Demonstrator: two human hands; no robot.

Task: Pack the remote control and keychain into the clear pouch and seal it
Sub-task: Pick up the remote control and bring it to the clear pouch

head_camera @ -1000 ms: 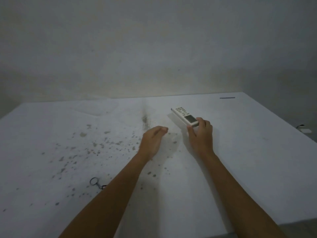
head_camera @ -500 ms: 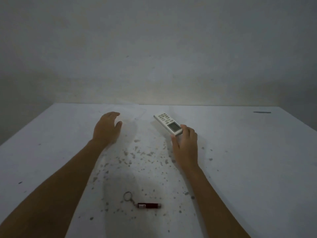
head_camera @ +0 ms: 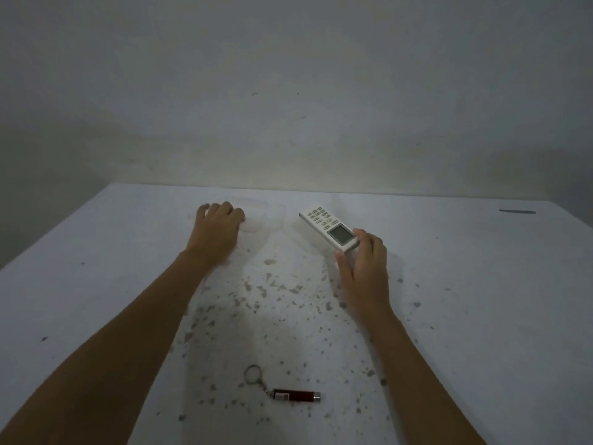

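Note:
A white remote control [head_camera: 324,224] with a small grey screen is tilted up off the table, its near end gripped by my right hand [head_camera: 364,271]. The clear pouch [head_camera: 261,218] lies flat near the table's far edge, faint and hard to make out. My left hand [head_camera: 216,231] rests palm down on its left part, fingers curled; whether it grips the pouch I cannot tell. The keychain [head_camera: 282,388], a metal ring on a short chain with a small dark red cylinder, lies near the front of the table between my forearms.
The white table [head_camera: 481,316] is speckled with dark flecks across its middle. A thin dark stick-like object [head_camera: 517,211] lies at the far right corner. A plain grey wall stands right behind the table's far edge.
My left hand has moved left and forward from beside the remote onto the pouch. My right hand has kept its hold on the remote. The view has shifted, bringing the keychain fully into sight.

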